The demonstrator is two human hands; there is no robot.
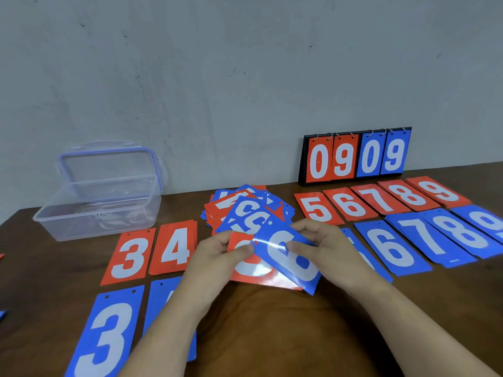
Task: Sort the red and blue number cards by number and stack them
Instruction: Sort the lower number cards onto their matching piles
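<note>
Both hands hold cards above the table's middle. My left hand (217, 247) pinches a red card (253, 270) whose number is mostly covered. My right hand (318, 240) pinches a blue 6 card (288, 257) that lies across the red one. Behind them is an unsorted heap of red and blue cards (245, 208). Sorted piles lie around: red 3 (129, 255), red 4 (175, 247), blue 3 (106, 330), a blue pile (160, 292) partly under my left arm, red 5 to 9 (381, 200) and blue 6 to 9 (435, 235) on the right.
An open clear plastic box (100, 208) with its lid up stands at the back left. A black flip scoreboard (356, 156) reading 09 09 leans against the grey wall at the back right. The brown table (272, 336) shows bare wood between my forearms.
</note>
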